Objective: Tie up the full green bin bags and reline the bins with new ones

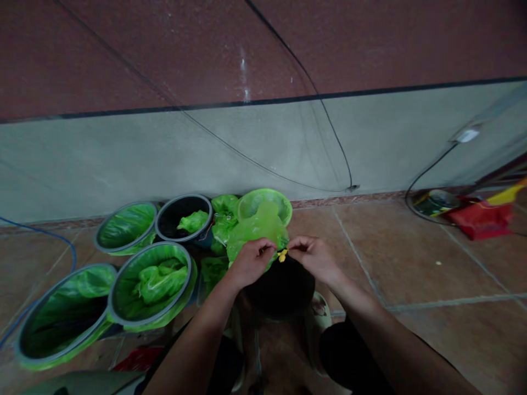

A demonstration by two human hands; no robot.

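Observation:
My left hand [252, 259] and my right hand [313, 255] meet over a dark bin [280, 291] standing between my knees. Both pinch a small yellow piece [282, 255] at the edge of a bright green plastic bag [257, 227]. The bag bulges up behind my left hand, and that hand's fingers are curled into its plastic. Fingers of the right hand are pressed together on the yellow piece. The bin's inside is dark and I cannot see what is in it.
Several grey-rimmed bins lined with green bags [150, 285] cluster on the tiled floor to the left, one more [265, 203] behind the bag. A red dustpan [480, 218] and a cable [428, 170] lie at the right by the wall [247, 148].

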